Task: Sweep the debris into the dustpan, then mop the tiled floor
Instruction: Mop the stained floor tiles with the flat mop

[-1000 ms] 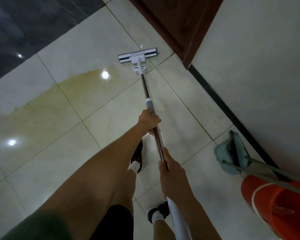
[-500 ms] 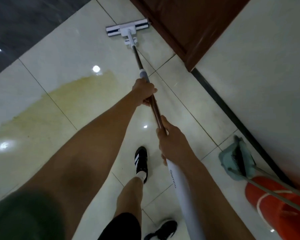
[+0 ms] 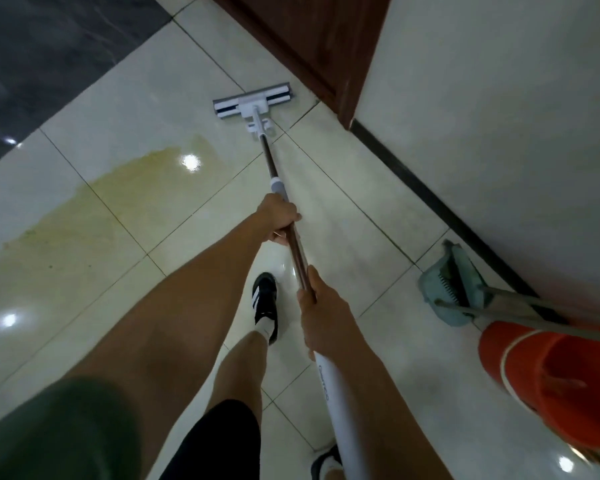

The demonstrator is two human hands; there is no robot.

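Note:
A flat mop with a white head (image 3: pixel 253 102) lies on the pale tiled floor (image 3: pixel 343 209), close to a brown wooden door. Its brown and white handle (image 3: pixel 293 244) runs back toward me. My left hand (image 3: pixel 279 220) grips the handle further up, just below a grey collar. My right hand (image 3: pixel 323 313) grips it lower, where the brown shaft meets the white section. A yellowish stain (image 3: pixel 94 209) spreads over the tiles left of the mop. A teal dustpan (image 3: pixel 447 289) with a broom in it stands at the right by the wall.
An orange bucket (image 3: pixel 551 379) stands at the right edge next to the dustpan. The brown door (image 3: pixel 312 39) and a white wall with a dark skirting strip (image 3: pixel 430 199) bound the right side. Dark tiles (image 3: pixel 49 50) lie at the upper left. My shoes (image 3: pixel 265 303) stand below the handle.
The mop head was pushed forward toward the door, then drawn back along the tiles; both hands kept their grip on the handle.

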